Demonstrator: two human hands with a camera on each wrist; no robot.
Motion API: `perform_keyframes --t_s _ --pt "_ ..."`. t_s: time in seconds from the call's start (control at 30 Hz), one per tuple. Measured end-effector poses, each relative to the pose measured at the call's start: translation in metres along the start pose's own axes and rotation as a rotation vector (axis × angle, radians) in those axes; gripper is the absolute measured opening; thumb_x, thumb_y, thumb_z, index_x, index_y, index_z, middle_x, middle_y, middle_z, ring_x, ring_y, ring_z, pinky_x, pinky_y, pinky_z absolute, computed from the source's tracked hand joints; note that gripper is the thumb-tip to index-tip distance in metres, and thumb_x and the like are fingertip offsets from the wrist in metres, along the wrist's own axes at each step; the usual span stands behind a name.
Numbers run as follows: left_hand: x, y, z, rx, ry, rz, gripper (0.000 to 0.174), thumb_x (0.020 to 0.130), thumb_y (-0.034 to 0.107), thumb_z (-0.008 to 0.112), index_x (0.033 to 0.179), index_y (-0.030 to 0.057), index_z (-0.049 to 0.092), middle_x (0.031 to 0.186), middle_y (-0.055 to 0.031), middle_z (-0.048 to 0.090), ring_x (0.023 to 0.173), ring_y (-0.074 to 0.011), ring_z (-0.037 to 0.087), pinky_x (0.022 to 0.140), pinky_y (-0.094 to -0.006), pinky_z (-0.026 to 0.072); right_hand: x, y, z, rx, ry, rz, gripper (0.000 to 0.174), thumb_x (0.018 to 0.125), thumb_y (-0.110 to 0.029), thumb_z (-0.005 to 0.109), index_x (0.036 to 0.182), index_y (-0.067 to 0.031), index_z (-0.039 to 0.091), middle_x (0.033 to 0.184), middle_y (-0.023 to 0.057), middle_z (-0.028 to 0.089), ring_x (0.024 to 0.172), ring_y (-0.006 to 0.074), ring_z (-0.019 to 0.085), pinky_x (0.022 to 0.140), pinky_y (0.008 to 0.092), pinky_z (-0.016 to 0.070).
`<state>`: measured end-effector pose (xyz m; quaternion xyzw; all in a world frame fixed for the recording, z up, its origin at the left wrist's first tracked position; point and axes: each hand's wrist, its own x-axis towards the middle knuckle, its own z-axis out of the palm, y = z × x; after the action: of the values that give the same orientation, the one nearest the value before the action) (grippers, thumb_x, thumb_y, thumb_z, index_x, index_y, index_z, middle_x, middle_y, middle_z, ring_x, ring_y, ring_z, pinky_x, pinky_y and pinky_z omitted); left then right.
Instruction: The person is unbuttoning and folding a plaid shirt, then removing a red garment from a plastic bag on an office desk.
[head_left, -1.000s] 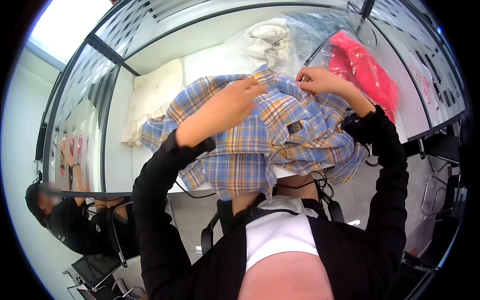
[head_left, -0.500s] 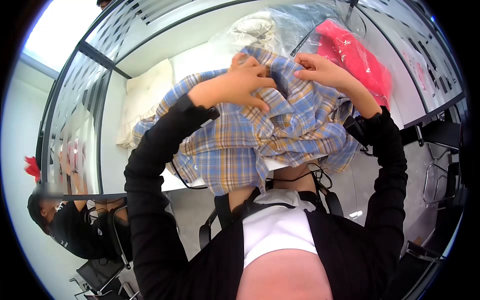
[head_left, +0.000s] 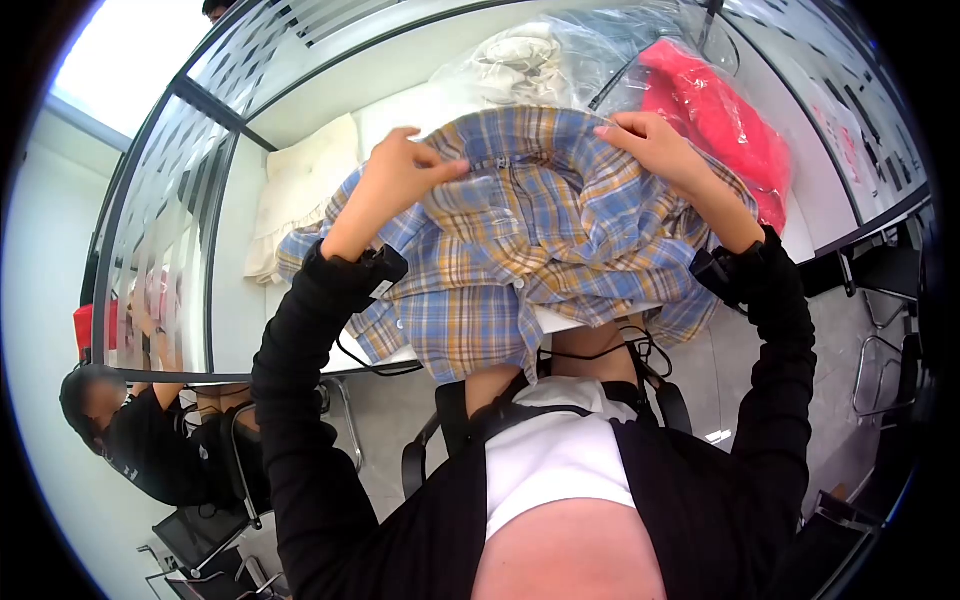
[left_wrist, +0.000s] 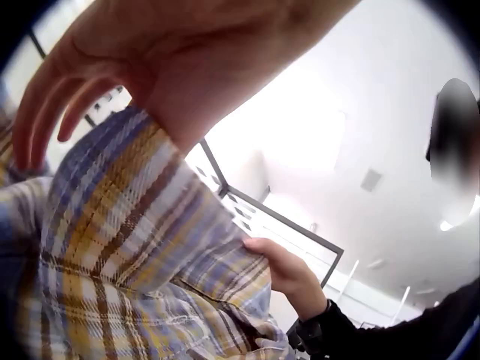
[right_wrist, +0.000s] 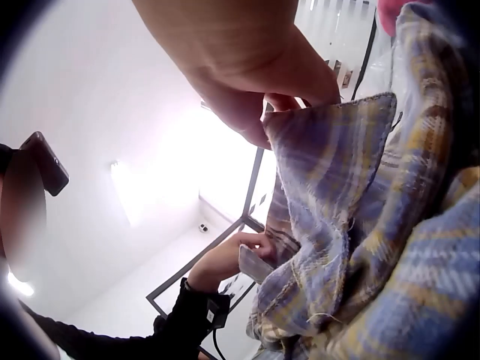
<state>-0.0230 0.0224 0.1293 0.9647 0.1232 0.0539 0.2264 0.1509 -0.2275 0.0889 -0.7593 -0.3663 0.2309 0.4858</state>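
Note:
A blue, yellow and white plaid shirt (head_left: 470,320) lies rumpled, with its collar band raised in an arc between the two hands. At the left end of the collar, the left hand (head_left: 395,178) grips the cloth, its thumb on the near side; the left wrist view shows this hand's fingers (left_wrist: 45,124) bent down behind the fabric. The right hand (head_left: 660,155) pinches the collar's right end between thumb and fingers. A pointed collar corner (right_wrist: 337,135) hangs from that pinch in the right wrist view.
Behind the shirt lie a bagged cream garment (head_left: 520,65) and a bagged pink-red one (head_left: 715,120). Folded cream cloth (head_left: 310,185) rests at the left. Glass partitions surround the white table (head_left: 385,115). A seated person (head_left: 165,440) is beyond the left side.
The left hand has moved left from over the middle of the shirt to the collar's left end. The collar, bunched before, is spread into an arc. The right hand stays near its right end.

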Motion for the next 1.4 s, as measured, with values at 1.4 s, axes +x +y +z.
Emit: perform_keyframes --t_s 1.4 --pt "-0.022 -0.065 0.026 -0.991 -0.145 -0.051 0.029 0.086 0.000 0.045 0.113 0.0048 0.053 0.105 -0.0046 0.058 0.101 -0.0114 0.052 0.086 -0.0234 0.0406 -0.009 0.042 -0.004 0.429 0.055 0.165 0.028 0.085 -0.024 0.059 0.099 -0.0008 0.056 0.091 0.0057 0.060 0.076 0.0120 0.060 0.067 0.0255 0.0499"
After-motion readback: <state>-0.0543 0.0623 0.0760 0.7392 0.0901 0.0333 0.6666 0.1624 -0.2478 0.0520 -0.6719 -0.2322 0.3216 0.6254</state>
